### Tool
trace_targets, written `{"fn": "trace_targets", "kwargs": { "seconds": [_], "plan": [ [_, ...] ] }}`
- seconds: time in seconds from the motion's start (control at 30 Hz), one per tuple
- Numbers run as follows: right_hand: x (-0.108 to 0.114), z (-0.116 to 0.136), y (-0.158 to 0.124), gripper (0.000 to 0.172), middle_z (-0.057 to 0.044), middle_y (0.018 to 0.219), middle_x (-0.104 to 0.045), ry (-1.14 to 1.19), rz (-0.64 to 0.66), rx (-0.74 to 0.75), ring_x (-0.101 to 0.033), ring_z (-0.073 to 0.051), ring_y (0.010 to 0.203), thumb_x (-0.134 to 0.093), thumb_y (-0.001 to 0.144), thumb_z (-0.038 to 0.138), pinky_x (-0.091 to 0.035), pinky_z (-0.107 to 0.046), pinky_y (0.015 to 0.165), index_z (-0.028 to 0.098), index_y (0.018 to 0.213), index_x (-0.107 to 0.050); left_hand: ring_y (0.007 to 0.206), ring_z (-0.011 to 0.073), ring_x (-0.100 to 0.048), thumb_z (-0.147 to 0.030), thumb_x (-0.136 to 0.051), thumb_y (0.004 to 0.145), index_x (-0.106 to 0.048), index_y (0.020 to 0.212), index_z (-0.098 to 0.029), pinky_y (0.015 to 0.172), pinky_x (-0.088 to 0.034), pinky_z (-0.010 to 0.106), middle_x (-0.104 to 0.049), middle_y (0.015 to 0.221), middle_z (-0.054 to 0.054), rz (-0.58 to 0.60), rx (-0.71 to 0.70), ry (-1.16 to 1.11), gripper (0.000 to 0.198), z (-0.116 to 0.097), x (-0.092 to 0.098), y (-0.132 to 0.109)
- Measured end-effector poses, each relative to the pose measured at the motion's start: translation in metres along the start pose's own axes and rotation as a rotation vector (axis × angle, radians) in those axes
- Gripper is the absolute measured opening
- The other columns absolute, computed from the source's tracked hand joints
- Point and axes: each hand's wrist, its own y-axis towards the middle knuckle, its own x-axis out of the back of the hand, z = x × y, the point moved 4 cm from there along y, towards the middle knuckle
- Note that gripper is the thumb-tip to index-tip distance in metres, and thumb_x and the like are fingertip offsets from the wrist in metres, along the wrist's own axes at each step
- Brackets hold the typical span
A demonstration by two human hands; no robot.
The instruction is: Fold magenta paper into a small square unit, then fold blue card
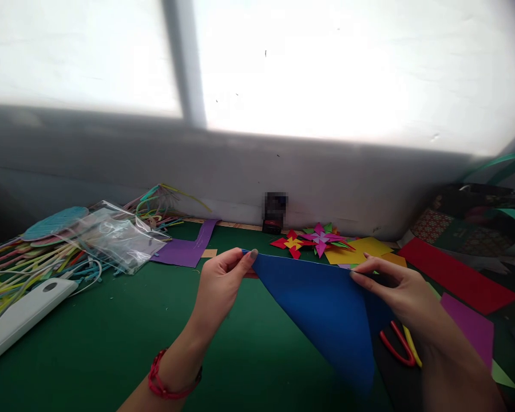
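Note:
A sheet of blue paper (321, 309), folded over into a triangle-like shape, is held up above the green tabletop. My left hand (223, 286) pinches its upper left corner between thumb and fingers. At the upper right edge, my right hand (395, 286) grips the paper between thumb and index finger. The top edge runs nearly straight from one hand to the other, while the lower point hangs toward me. Behind the right wrist lie scissors with red and yellow handles (401, 346), partly hidden. A red bracelet (158, 377) circles my left wrist.
Folded paper flowers (320, 236) and yellow sheets (360, 250) lie at the back. Red paper (459, 274) and magenta paper (470, 329) are on the right. Purple paper (178, 252), a clear plastic bag (120, 234), many coloured strips and a white device (30, 315) occupy the left.

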Motion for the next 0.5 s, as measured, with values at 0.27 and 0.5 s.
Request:
{"fn": "trace_targets", "kwargs": {
  "seconds": [0.27,0.5],
  "plan": [
    [0.0037,-0.0019,0.0,0.025,-0.002,0.08,-0.064,-0.05,-0.036,0.067,-0.059,-0.025,0.084,-0.063,0.068,0.049,-0.045,-0.03,0.067,0.024,0.073,-0.065,0.068,0.016,-0.063,-0.036,-0.059,0.075,-0.068,0.075,-0.016,0.069,-0.053,0.028,-0.065,0.074,0.002,0.024,-0.001,-0.039,0.021,0.0022,-0.0043,0.0004],
    [0.0031,-0.0024,0.0023,0.029,-0.002,0.08,-0.066,-0.127,-0.059,0.11,-0.062,-0.026,0.083,-0.061,0.067,0.053,-0.047,-0.032,0.069,0.025,0.071,-0.065,0.074,0.0171,-0.064,-0.037,-0.058,0.076,-0.068,0.08,-0.017,0.071,-0.054,0.028,-0.067,0.08,0.003,0.055,0.002,-0.021,0.023,0.0051,-0.0031,0.0026]
  ]
}}
